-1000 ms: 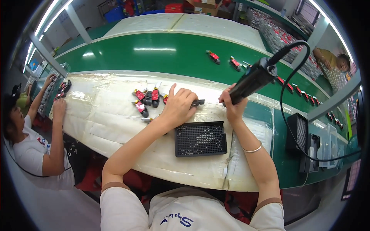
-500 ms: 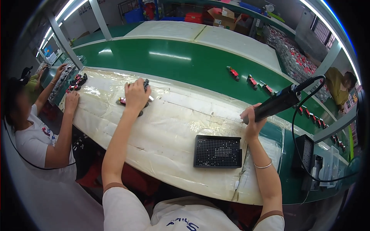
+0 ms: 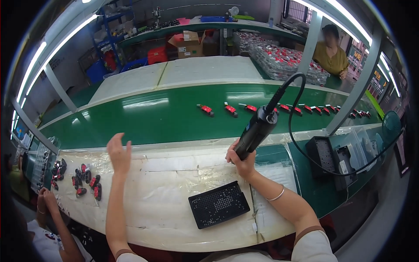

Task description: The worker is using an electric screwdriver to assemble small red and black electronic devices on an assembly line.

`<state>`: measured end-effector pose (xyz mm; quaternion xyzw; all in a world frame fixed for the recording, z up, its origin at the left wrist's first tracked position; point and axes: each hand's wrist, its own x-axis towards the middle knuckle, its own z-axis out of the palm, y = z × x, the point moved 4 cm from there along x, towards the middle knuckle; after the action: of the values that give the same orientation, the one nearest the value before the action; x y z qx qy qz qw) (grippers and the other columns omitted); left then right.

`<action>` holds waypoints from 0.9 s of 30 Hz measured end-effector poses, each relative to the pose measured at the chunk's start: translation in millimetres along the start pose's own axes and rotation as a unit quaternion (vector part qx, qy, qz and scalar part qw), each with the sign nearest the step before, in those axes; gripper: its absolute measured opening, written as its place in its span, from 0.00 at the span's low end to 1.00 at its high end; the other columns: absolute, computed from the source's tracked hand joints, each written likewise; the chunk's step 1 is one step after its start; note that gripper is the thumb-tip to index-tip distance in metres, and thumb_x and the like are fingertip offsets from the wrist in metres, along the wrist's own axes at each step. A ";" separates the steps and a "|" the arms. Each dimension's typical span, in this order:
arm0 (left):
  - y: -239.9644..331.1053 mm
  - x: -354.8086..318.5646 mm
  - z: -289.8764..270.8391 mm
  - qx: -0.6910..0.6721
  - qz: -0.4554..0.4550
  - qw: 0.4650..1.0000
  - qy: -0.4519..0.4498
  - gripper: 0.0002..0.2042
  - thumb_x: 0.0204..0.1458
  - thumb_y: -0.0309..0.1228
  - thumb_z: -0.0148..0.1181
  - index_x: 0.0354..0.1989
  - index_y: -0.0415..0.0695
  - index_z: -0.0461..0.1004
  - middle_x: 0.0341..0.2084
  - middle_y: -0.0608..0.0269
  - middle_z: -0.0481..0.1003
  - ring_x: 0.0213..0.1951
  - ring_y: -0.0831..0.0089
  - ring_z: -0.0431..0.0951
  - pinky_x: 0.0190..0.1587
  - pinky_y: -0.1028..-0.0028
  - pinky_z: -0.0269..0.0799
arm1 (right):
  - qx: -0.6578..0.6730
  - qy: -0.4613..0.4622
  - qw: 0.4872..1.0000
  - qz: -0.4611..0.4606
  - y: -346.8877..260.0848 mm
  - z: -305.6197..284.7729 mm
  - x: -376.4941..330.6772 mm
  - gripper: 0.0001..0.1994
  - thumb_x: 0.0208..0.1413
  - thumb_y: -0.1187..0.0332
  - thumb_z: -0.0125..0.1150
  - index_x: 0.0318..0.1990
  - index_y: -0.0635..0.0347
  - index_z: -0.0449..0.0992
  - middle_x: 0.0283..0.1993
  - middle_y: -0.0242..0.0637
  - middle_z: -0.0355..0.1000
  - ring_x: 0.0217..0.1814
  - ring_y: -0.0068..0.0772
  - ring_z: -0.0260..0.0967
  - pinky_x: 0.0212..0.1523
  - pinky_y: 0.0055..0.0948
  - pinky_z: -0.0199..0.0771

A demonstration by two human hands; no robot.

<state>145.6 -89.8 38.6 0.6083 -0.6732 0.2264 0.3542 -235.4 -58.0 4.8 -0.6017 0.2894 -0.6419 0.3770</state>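
Holding the corded black driver (image 3: pixel 256 130) was left to the right hand (image 3: pixel 243 160), by which the lower end of its barrel was wrapped; its working tip was hidden. The left hand (image 3: pixel 119 153) was raised over the pale bench cover (image 3: pixel 152 198), its fingers spread wide, with nothing seen in it. Red-and-black pieces (image 3: pixel 88 178) were grouped to the left of that hand, untouched by it, and a row of red pieces (image 3: pixel 231 109) was laid on the green strip (image 3: pixel 144 122) beyond both hands. Nearer the body, below the right hand, a black tray (image 3: pixel 229 215) was set, dotted with bits too small to be identified.

For good handling, it was judged, the barrel was best kept in a firm, relaxed grasp, pointed away from the left fingers. The cable (image 3: pixel 279 91), looped up beyond the right hand, was best kept off the row, and the tray best left unbumped by the right forearm.
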 end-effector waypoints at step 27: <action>249.2 -28.1 43.0 -0.395 0.363 0.816 -0.214 0.12 0.40 0.26 0.60 0.35 0.38 0.68 0.35 0.57 0.70 0.41 0.61 0.70 0.46 0.65 0.64 | 0.010 -0.048 0.998 -0.031 5.9 -2.7 -8.4 0.16 0.52 0.71 0.57 0.42 0.55 0.55 0.27 0.37 0.63 0.25 0.25 0.61 0.29 0.22 0.65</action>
<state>-106.9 -63.8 21.1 0.1608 -0.9357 -0.0826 0.3029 -237.3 -54.5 -5.0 -0.6365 0.2458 -0.6268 0.3764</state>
